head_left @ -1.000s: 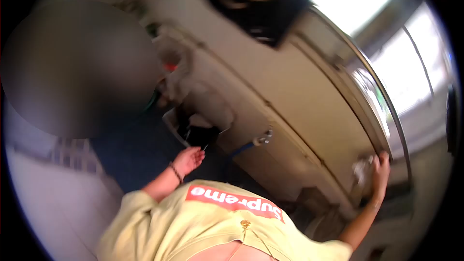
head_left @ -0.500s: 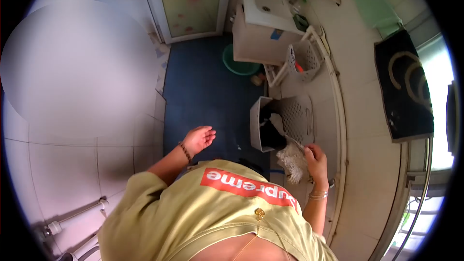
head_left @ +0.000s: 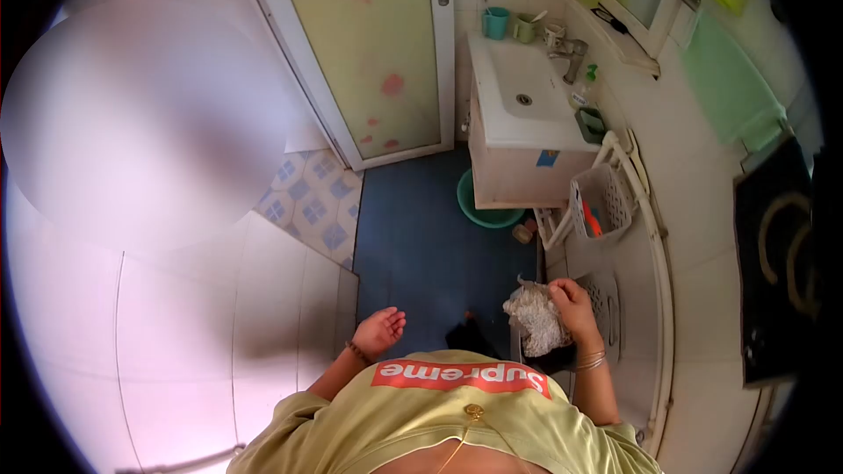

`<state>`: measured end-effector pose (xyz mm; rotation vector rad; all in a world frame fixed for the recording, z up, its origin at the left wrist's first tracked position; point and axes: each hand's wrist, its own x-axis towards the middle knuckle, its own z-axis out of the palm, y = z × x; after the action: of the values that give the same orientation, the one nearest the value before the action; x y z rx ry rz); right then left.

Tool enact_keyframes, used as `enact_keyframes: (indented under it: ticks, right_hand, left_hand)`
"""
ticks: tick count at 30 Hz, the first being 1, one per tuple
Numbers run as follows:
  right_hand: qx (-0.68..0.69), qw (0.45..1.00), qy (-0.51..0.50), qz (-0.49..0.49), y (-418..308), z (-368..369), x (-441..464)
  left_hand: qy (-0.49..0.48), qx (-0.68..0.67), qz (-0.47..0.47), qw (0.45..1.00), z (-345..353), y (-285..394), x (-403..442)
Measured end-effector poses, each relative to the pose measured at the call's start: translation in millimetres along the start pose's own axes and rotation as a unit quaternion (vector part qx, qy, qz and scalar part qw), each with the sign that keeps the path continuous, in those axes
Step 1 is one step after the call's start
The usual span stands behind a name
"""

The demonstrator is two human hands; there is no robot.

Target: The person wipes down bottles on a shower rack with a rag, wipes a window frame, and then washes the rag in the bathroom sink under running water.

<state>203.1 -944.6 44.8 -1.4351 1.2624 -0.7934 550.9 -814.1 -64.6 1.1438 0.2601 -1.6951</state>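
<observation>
My right hand (head_left: 575, 309) is closed on a crumpled off-white cloth (head_left: 537, 320) with a bumpy, lacy texture. The cloth hangs in front of a pale laundry basket (head_left: 606, 294) with a perforated side, which stands by the right wall and is partly hidden by the hand and cloth. Something dark shows below the cloth. My left hand (head_left: 381, 331), with a beaded bracelet at its wrist, is held in front of the body over the blue floor. Its fingers are loosely bent, and nothing shows in them.
A white sink (head_left: 518, 79) with a faucet stands ahead on the right, a green basin (head_left: 481, 206) below it. A small perforated basket (head_left: 601, 202) sits on a white rack. The frosted door (head_left: 369, 53) is ahead. A dark cloth (head_left: 773, 272) hangs at right.
The view has tilted up and shows more of the sink and door. My right hand has carried the off-white cloth forward, from beside the basket to over it.
</observation>
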Motion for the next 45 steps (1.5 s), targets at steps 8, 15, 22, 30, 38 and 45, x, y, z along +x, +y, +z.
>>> enact_keyframes:
  ticks: [8,15,22,30,38,45]
  right_hand:
    - [-0.012,0.999,-0.047,0.013,-23,12,112]
    - [0.010,0.999,-0.032,-0.042,-76,66,228]
    - [0.049,0.965,0.216,-0.141,-140,76,321]
    - [-0.167,0.881,0.397,-0.198,-141,79,418]
    - [-0.512,0.839,0.098,-0.157,-101,108,566]
    - [-0.525,0.847,-0.030,-0.071,-72,118,621]
  left_hand:
    - [0.012,-0.024,0.060,0.998,51,80,27]
    - [-0.025,-0.167,-0.014,0.986,21,138,84]
    - [-0.041,-0.032,0.067,0.996,70,273,125]
    - [-0.045,-0.005,0.044,0.998,99,343,185]
    - [0.000,-0.055,0.016,0.998,124,364,230]
    - [0.034,-0.072,0.002,0.997,178,395,277]
